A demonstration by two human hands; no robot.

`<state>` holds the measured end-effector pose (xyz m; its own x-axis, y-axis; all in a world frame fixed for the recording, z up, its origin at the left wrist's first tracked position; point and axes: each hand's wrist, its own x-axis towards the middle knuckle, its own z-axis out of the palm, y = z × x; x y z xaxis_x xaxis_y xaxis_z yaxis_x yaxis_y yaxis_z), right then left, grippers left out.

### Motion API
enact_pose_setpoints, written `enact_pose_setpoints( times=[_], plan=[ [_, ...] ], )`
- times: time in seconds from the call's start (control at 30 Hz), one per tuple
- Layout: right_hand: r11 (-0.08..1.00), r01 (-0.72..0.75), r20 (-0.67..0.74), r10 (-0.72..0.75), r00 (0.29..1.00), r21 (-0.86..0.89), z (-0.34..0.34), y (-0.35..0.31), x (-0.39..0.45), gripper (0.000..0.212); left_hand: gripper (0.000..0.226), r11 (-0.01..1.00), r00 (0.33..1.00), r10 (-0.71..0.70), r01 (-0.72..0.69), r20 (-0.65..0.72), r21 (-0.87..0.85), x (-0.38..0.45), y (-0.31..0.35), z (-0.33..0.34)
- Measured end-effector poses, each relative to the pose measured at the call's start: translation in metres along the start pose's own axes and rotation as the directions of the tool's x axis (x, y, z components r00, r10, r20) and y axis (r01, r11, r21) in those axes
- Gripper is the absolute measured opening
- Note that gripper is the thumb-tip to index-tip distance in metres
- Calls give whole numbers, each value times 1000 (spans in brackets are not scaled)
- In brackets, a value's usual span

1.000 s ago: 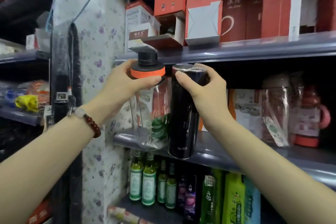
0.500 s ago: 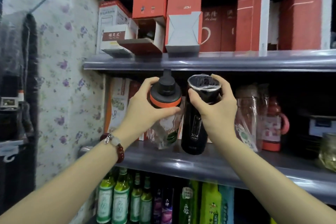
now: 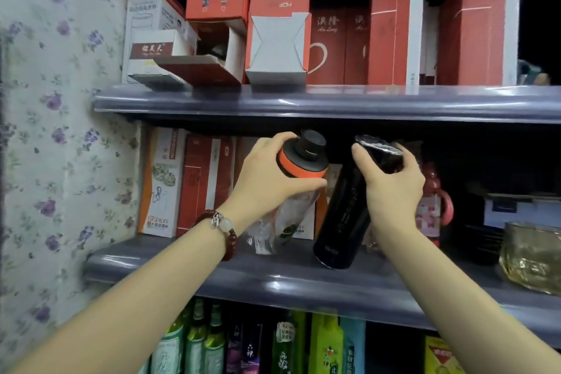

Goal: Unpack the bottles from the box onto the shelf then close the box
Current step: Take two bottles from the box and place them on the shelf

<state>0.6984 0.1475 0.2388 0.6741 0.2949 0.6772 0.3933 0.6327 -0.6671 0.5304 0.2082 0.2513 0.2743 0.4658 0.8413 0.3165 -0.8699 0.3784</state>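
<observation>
Bottles were at the middle shelf point(image 3: 303, 278), both tilted. The clear bottle point(image 3: 285, 218) with orange-and-black cap leaned right; the left hand point(image 3: 267, 179) gripped it around the cap, fingers curled. The black bottle point(image 3: 343, 215) was just beside it, its base at the shelf; the right hand point(image 3: 391, 182) held its top, fingers curled around. Behind stood red boxes point(image 3: 206, 182). On the left wrist was a bead bracelet point(image 3: 221, 229). Green bottles point(image 3: 200, 346) stood on the shelf below.

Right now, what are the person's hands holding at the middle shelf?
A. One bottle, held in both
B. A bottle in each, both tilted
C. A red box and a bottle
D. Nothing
B: the left hand grips the orange-capped clear bottle, the right hand the black bottle, both leaning.
</observation>
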Motion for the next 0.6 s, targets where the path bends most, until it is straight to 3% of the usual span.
enact_pose_setpoints(
  times=[0.13, 0.3, 0.4, 0.53, 0.6],
  plan=[
    [994, -88, 54, 91, 994, -59, 0, 6, 18, 78, 75, 994, 993, -94, 97, 68, -55, 26, -3, -3],
    [987, -96, 216, 122, 969, -127, 11, 11, 28, 73, 51, 890, 954, -293, 294, 59, -348, 38, -19, 1],
    [986, -105, 301, 140, 943, -127, 19, 17, 27, 74, 63, 821, 926, -376, 354, 42, -448, 39, -29, 9],
    [983, -114, 327, 155, 932, -142, 21, 30, 23, 70, 83, 789, 926, -371, 351, 65, -505, 43, -30, 17],
    [984, -126, 302, 159, 940, -127, 18, 37, 22, 73, 68, 791, 937, -332, 337, 105, -511, 46, -31, 20]
  ],
)
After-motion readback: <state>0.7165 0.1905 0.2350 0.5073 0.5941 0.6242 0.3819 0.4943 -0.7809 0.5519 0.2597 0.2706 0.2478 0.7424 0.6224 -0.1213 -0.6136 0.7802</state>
